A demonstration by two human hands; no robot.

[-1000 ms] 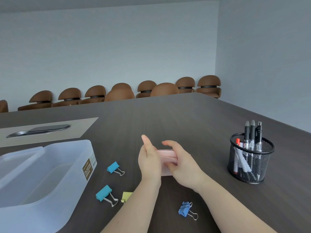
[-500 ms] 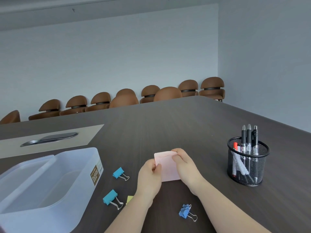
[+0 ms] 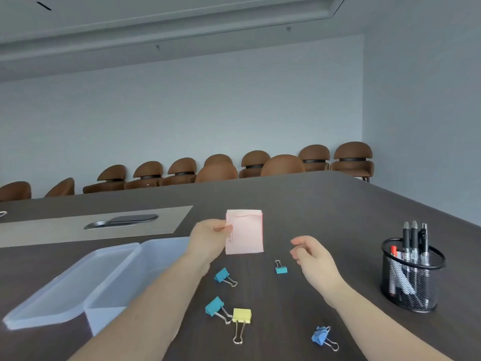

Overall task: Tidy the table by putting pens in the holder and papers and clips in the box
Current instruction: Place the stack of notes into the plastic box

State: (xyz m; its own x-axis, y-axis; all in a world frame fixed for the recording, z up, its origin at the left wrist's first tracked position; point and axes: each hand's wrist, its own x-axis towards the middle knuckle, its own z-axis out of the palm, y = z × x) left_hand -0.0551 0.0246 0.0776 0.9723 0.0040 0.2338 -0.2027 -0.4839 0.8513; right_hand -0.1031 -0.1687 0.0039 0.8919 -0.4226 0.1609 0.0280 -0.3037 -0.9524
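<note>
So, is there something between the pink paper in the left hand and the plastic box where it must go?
Nothing visible. The left hand holds the pink paper up just right of the box, whose top is open. The binder clips lie nearer the person, outside that path.

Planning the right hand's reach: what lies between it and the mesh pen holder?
In the head view, only bare dark table lies between the empty right hand and the mesh pen holder.
</note>
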